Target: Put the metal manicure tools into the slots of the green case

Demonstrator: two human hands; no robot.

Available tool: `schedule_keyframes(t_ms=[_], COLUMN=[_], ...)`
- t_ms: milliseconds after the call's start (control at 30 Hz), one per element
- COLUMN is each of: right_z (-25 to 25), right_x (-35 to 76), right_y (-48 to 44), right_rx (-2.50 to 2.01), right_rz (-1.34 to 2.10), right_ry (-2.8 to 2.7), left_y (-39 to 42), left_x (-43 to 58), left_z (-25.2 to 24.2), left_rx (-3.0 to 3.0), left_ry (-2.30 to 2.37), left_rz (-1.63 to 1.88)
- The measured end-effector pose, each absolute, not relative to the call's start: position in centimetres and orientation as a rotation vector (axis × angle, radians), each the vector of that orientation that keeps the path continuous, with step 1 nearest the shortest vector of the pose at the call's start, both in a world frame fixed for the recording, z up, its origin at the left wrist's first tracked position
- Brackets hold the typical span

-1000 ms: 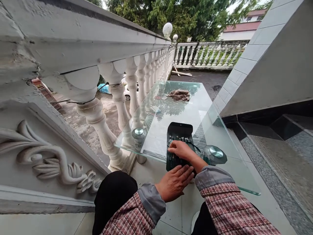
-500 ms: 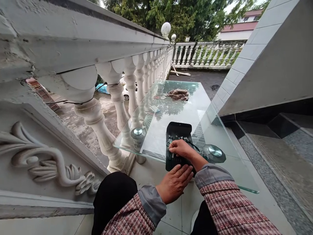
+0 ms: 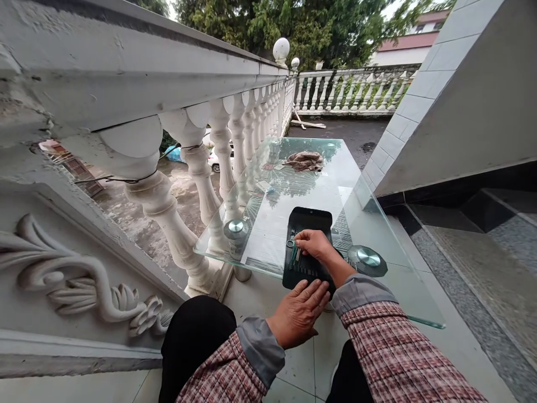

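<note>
A black open tool case (image 3: 312, 220) lies at the near edge of a glass table (image 3: 285, 201). Small tools sit in its slots, among them a green-handled one (image 3: 292, 254). My left hand (image 3: 298, 313) lies flat with fingers stretched on the case's near end. My right hand (image 3: 314, 244) is curled over the tools in the case, fingertips pinched on one of them; which one I cannot make out.
A white stone balustrade (image 3: 201, 168) runs close along the table's left side. A crumpled brown cloth (image 3: 304, 161) lies at the table's far end. Round metal table fittings (image 3: 366, 258) sit at the near corners. A tiled wall and step rise on the right.
My right hand has shifted slightly toward the far part of the case, and the green-handled tool now shows at its left. My left hand stays flat on the case.
</note>
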State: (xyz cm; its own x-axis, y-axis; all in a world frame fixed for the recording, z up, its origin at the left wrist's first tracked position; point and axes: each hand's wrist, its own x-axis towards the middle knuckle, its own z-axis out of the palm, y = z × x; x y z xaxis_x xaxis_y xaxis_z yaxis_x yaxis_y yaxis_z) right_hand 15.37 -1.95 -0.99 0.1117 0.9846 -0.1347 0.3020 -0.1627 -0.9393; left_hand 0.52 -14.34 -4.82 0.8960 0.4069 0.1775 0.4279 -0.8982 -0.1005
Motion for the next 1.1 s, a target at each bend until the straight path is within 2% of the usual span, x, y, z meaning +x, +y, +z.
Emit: schedule_keyframes(t_ms=[400,733,933,1100], right_z=[2.7,1.4,1.8,2.6], right_x=[20.4,26.5,26.4,22.5], right_y=[-2.9,-6.8,-7.1,-6.9], right_rx=[-1.506,-1.946,-2.122,-2.078], right_rz=[0.924,0.888,0.619,0.488], right_ry=[-1.166,-1.31,-1.488,-1.641], left_y=[-14.4,-14.5,-14.7,-14.8], left_x=[0.9,1.8,1.8,1.9], left_z=[-4.7,-5.3,-5.1,-5.1], left_rx=[-2.895,-2.916,-2.899,-2.886], left_ry=[-0.668,-0.702,-0.71,-0.725], left_rz=[-0.245,-0.269,-0.273,-0.253])
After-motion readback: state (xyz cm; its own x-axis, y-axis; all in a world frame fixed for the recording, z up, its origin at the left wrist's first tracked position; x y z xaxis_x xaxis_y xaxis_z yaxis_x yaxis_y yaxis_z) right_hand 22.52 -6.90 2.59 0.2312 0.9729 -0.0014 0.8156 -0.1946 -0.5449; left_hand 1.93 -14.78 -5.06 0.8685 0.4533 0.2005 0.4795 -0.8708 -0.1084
